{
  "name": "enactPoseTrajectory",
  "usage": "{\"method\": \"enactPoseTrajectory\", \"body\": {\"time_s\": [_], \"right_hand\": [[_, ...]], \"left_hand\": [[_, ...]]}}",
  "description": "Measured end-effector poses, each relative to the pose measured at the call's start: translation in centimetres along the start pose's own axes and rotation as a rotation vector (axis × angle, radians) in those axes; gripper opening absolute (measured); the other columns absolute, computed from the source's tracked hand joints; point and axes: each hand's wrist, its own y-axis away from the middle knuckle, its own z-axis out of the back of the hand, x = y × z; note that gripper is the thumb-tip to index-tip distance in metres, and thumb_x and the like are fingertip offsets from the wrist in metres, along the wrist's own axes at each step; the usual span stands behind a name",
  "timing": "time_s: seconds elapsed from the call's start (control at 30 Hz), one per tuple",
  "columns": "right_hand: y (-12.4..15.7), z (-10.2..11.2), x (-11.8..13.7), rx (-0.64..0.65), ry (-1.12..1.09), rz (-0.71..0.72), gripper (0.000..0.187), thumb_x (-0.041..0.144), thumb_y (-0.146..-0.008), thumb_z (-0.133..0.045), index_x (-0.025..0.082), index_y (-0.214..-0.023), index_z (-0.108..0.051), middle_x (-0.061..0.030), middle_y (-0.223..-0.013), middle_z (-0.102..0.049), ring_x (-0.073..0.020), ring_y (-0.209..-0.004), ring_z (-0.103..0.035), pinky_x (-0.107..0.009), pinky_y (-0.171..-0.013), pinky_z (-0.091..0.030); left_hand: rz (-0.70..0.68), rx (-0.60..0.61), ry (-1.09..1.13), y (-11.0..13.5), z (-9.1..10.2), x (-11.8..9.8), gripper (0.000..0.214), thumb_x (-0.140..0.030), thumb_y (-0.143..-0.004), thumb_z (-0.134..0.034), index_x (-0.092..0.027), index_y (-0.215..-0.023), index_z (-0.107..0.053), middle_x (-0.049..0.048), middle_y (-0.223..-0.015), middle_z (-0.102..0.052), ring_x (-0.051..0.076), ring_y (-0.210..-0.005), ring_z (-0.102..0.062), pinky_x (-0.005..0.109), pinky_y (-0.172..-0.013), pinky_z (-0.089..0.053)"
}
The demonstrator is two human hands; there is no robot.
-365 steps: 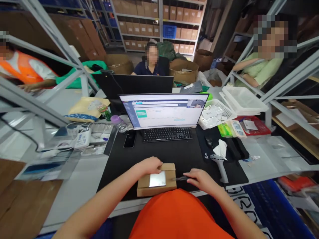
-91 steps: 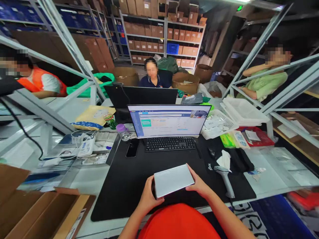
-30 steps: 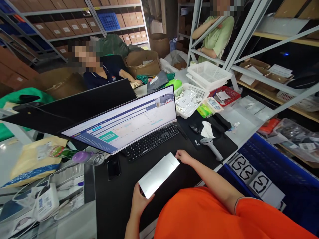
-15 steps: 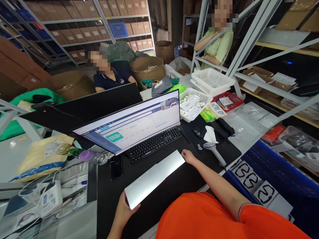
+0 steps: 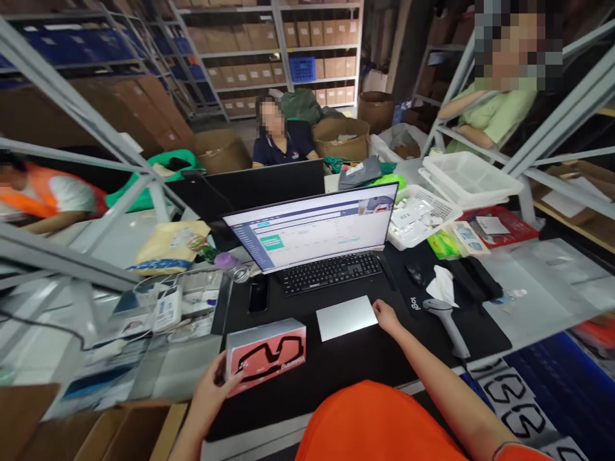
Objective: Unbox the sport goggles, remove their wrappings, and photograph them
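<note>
My left hand (image 5: pixel 214 388) grips a pinkish-red box (image 5: pixel 266 356) with a black looping logo, holding it by its lower left end, just above the front of the black desk mat (image 5: pixel 269 410). A flat silver-white panel (image 5: pixel 344 318) lies on the mat. My right hand (image 5: pixel 387 318) rests on the mat with its fingertips at the panel's right edge, not holding it.
A keyboard (image 5: pixel 330 272) and curved monitor (image 5: pixel 307 230) stand ahead, with a phone (image 5: pixel 258 294) to their left. On the right are a barcode scanner (image 5: pixel 444 320), a tissue (image 5: pixel 442 286) and white baskets (image 5: pixel 418 218). Co-workers sit beyond the desk.
The silver-white panel has left my hands and lies flat on the mat. My left hand now holds the pinkish-red box. The view has swung back to face the monitor.
</note>
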Motion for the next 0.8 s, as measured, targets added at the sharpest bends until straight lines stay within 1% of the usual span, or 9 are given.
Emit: {"method": "enactPoseTrajectory", "body": {"time_s": [0.1,0.17,0.3,0.4,0.47,0.53,0.6,0.7,0.8], "right_hand": [[0.2,1.2,-0.4,-0.002,0.002,0.084,0.011,0.026,-0.094,-0.061,0.016,-0.095,-0.067,-0.0051,-0.094,-0.071,-0.0214,-0.090,-0.069,-0.039,-0.086,-0.056],[0.4,2.4,-0.7,-0.026,-0.007,0.143,0.011,0.023,-0.090,-0.056,0.019,-0.094,-0.066,-0.0064,-0.094,-0.073,-0.0245,-0.096,-0.071,-0.039,-0.090,-0.054],[1.5,4.0,-0.5,-0.055,-0.022,0.255,0.032,0.030,-0.085,-0.055,0.018,-0.114,-0.063,-0.0132,-0.114,-0.070,-0.0276,-0.100,-0.071,-0.044,-0.093,-0.054],[2.9,4.3,0.8,-0.016,0.023,0.421,0.059,0.033,-0.076,-0.067,0.018,-0.132,-0.056,-0.0154,-0.138,-0.058,-0.0309,-0.125,-0.058,-0.047,-0.109,-0.045],[3.7,4.0,2.3,0.047,0.125,0.555,0.077,0.030,-0.070,-0.073,0.020,-0.143,-0.048,-0.0145,-0.151,-0.046,-0.0309,-0.141,-0.043,-0.047,-0.117,-0.035],[4.3,3.5,4.2,0.114,0.269,0.647,0.093,0.027,-0.066,-0.078,0.022,-0.150,-0.039,-0.0146,-0.160,-0.034,-0.0318,-0.147,-0.032,-0.048,-0.119,-0.030],[4.4,2.7,5.9,0.163,0.422,0.688,0.106,0.026,-0.059,-0.084,0.023,-0.153,-0.035,-0.0164,-0.162,-0.029,-0.0354,-0.148,-0.028,-0.053,-0.120,-0.026],[4.0,1.5,7.8,0.179,0.636,0.720,0.120,0.017,-0.047,-0.089,0.021,-0.154,-0.034,-0.0210,-0.155,-0.038,-0.0414,-0.144,-0.034,-0.059,-0.118,-0.022],[3.5,0.7,8.5,0.147,0.723,0.740,0.118,0.004,-0.047,-0.083,0.022,-0.153,-0.036,-0.0200,-0.138,-0.056,-0.0417,-0.128,-0.050,-0.063,-0.114,-0.025]], "left_hand": [[0.063,0.026,-0.054,0.7,0.6,-2.7,0.094,-0.066,-0.059,-0.071,-0.011,-0.133,-0.051,0.0194,-0.124,-0.067,0.039,-0.115,-0.064,0.053,-0.097,-0.054],[0.040,0.021,-0.164,1.2,0.7,-4.8,0.109,-0.064,-0.050,-0.077,-0.007,-0.138,-0.047,0.0237,-0.129,-0.061,0.041,-0.119,-0.061,0.053,-0.097,-0.053],[-0.258,-0.099,-0.401,2.8,-0.8,-8.8,0.116,-0.055,-0.053,-0.081,-0.006,-0.147,-0.034,0.0215,-0.127,-0.059,0.041,-0.121,-0.057,0.056,-0.105,-0.045],[-0.371,-0.168,-0.465,3.4,-2.9,-10.1,0.105,-0.046,-0.064,-0.076,-0.010,-0.151,-0.028,0.0205,-0.133,-0.054,0.040,-0.127,-0.052,0.056,-0.110,-0.040],[-0.420,-0.078,-0.472,3.2,-3.9,-10.1,0.102,-0.037,-0.067,-0.075,-0.010,-0.153,-0.025,0.0222,-0.141,-0.049,0.040,-0.133,-0.047,0.056,-0.114,-0.036],[-0.497,0.117,-0.478,2.5,-4.2,-10.0,0.099,-0.025,-0.066,-0.074,-0.013,-0.153,-0.027,0.0217,-0.149,-0.044,0.038,-0.140,-0.041,0.055,-0.117,-0.033],[-0.580,0.311,-0.485,1.6,-4.0,-10.0,0.092,-0.011,-0.064,-0.070,-0.019,-0.150,-0.037,0.0163,-0.154,-0.043,0.034,-0.146,-0.035,0.054,-0.121,-0.028],[-0.657,0.478,-0.504,0.6,-3.2,-11.0,0.086,0.005,-0.067,-0.056,-0.031,-0.144,-0.048,0.0061,-0.155,-0.046,0.028,-0.151,-0.029,0.059,-0.122,-0.019],[-0.718,0.616,-0.609,0.6,-2.7,-12.4,0.098,0.009,-0.068,-0.050,-0.040,-0.151,-0.034,0.0019,-0.160,-0.039,0.026,-0.154,-0.019,0.065,-0.120,-0.010]]}}
